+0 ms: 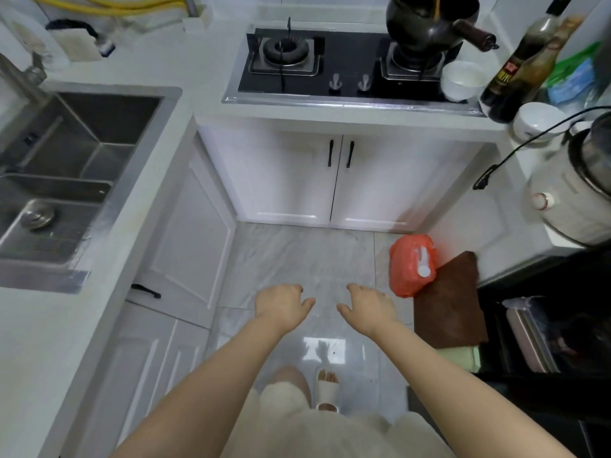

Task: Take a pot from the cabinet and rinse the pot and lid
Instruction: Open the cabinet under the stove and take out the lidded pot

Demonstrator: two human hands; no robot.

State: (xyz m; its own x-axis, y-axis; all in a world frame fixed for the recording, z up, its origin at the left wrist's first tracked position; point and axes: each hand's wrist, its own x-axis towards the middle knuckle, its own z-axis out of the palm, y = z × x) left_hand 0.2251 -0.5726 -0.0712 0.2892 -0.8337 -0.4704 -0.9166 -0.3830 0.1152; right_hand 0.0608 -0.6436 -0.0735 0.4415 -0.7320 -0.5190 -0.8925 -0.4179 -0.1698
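My left hand (282,304) and my right hand (368,305) reach forward side by side over the floor, fingers loosely curled, holding nothing. Ahead stands the white two-door cabinet (291,180) under the stove, both doors closed, with two black handles (340,154) at the middle. Another white cabinet (188,233) runs under the counter on the left. The steel sink (82,133) with its drain plug (37,213) sits at the left, and its faucet (23,76) is at the far left edge. No pot from the cabinet or lid is in view.
A black gas stove (334,66) carries a dark pot (429,24) on its right burner. White bowls (463,79), dark bottles (519,67) and a rice cooker (575,193) crowd the right counter. An orange jug (411,264) and a brown mat (449,302) lie on the floor at the right.
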